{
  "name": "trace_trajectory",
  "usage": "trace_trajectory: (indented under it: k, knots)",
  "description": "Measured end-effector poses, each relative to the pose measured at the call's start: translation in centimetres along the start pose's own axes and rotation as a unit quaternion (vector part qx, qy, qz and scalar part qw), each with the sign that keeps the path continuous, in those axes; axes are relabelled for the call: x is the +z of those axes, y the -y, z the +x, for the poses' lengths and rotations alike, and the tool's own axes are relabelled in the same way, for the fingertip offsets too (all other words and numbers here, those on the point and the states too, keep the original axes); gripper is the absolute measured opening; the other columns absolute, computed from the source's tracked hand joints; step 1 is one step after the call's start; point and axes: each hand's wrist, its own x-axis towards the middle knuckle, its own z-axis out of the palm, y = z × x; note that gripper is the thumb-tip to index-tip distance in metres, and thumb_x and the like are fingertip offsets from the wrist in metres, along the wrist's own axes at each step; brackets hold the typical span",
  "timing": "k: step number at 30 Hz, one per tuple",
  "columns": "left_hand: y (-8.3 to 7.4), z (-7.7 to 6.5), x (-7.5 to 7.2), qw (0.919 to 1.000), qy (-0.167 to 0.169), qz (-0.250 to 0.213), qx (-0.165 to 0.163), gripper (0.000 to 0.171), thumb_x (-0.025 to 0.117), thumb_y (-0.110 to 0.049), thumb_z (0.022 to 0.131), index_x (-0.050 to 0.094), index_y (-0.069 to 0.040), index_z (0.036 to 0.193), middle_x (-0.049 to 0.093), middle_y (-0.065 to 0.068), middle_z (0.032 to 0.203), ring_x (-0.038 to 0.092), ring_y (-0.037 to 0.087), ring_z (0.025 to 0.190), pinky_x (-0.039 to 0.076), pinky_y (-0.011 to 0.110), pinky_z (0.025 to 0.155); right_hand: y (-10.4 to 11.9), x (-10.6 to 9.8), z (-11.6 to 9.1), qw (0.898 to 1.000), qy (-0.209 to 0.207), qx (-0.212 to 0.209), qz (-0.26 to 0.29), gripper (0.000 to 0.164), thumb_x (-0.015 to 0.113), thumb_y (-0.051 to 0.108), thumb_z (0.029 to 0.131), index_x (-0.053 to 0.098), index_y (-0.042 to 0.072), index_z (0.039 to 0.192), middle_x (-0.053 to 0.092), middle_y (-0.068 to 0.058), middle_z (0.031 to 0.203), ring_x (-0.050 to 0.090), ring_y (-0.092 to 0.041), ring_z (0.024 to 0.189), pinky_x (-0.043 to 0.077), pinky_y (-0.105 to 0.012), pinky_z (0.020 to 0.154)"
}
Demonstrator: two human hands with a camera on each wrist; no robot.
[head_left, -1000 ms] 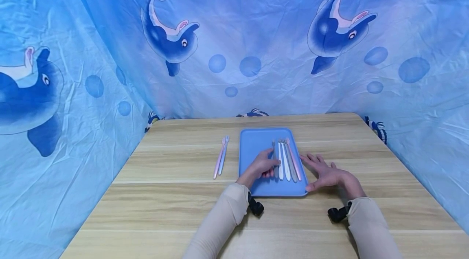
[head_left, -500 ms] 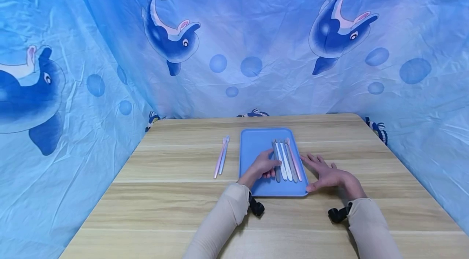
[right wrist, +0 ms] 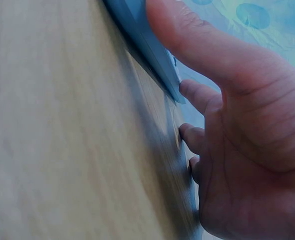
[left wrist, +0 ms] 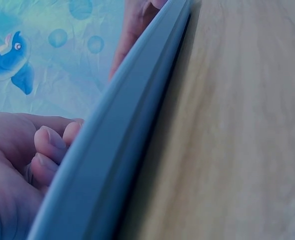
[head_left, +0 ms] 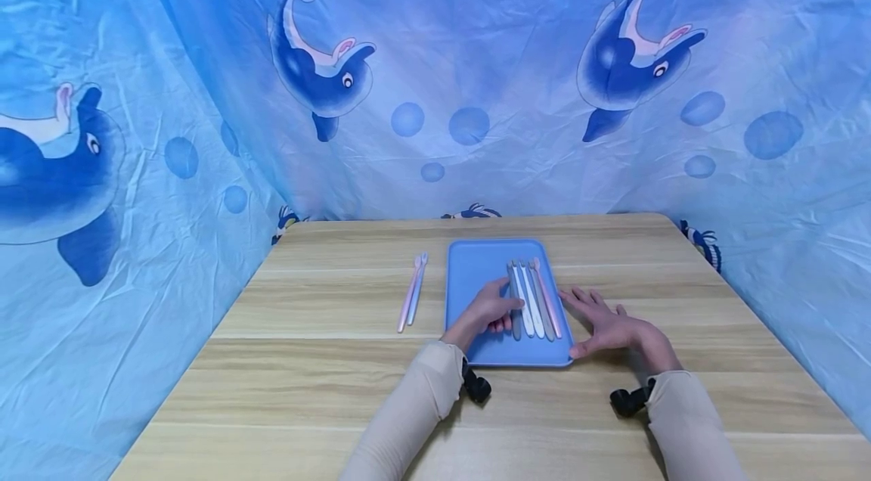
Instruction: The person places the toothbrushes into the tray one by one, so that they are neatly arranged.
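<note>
Inside the blue tray [head_left: 476, 256], several toothbrushes lie side by side near the right rim. My left hand [head_left: 487, 308] reaches over the tray and pinches the leftmost grey toothbrush [head_left: 516, 327], its thumb lying across toward the white toothbrush [head_left: 528, 321] beside it. In the left wrist view the other fingers [left wrist: 51, 145] of that hand curl behind the tray's rim. A pink toothbrush [head_left: 550, 311] is at the row's right end. My right hand [head_left: 604, 327] spreads its fingers at the tray's right side, thumb against the near corner; nothing is in its grip.
On the wooden table [head_left: 306, 390], left of the tray, lie a pink toothbrush [head_left: 409, 298] and a blue toothbrush [head_left: 418, 292] close together. A blue curtain [head_left: 435, 72] with printed dolphins hangs behind the table and along its sides.
The leftmost grey toothbrush has shifted slightly right, up against the white ones, with my left hand on it. The right hand stays by the tray.
</note>
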Motion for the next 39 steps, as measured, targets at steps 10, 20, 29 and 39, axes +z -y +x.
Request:
trace_trajectory:
  k: [10,20,29,39]
  knots:
    - [-1.3,-0.5,-1.5,0.9999,0.0,-0.009,0.013,0.073,0.063,-0.025,0.099,0.025,-0.018,0.16,0.053,-0.001,0.047,0.041,0.008,0.034,0.034,0.022,0.034,0.1,-0.2,-0.2,1.0,-0.002,-0.008,0.003,0.119,0.082,0.05,0.073,0.013,0.011,0.162,-0.005,-0.031,0.165,-0.015,-0.063,0.146,-0.009,-0.087,0.102]
    - [-2.5,-1.2,-3.5,0.9986,-0.007,-0.028,0.045,0.074,0.063,-0.026,0.098,0.024,-0.017,0.161,0.054,-0.001,0.047,0.041,0.008,0.033,0.034,0.022,0.034,-1.1,0.4,0.3,1.0,-0.008,-0.012,0.014,0.116,0.081,0.051,0.075,0.012,0.021,0.162,-0.006,-0.029,0.165,-0.018,-0.061,0.146,-0.013,-0.087,0.102]
    - [-2.3,-1.5,-5.2,0.9981,-0.012,-0.042,0.043,0.074,0.063,-0.028,0.098,0.024,-0.021,0.16,0.054,-0.002,0.047,0.042,0.007,0.033,0.034,0.021,0.035,-1.1,0.4,0.1,0.999,-0.011,-0.028,0.025,0.117,0.083,0.051,0.073,0.013,0.023,0.162,-0.007,-0.031,0.164,-0.019,-0.063,0.144,-0.016,-0.087,0.099]
    - [-0.6,-2.0,-8.4,0.9978,-0.039,-0.037,0.039,0.075,0.063,-0.028,0.098,0.022,-0.019,0.161,0.054,-0.002,0.047,0.043,0.007,0.034,0.036,0.02,0.035,-0.2,0.2,-0.1,1.0,0.0,0.002,0.005,0.12,0.082,0.052,0.072,0.013,0.014,0.162,-0.005,-0.031,0.165,-0.015,-0.062,0.146,-0.01,-0.087,0.103]
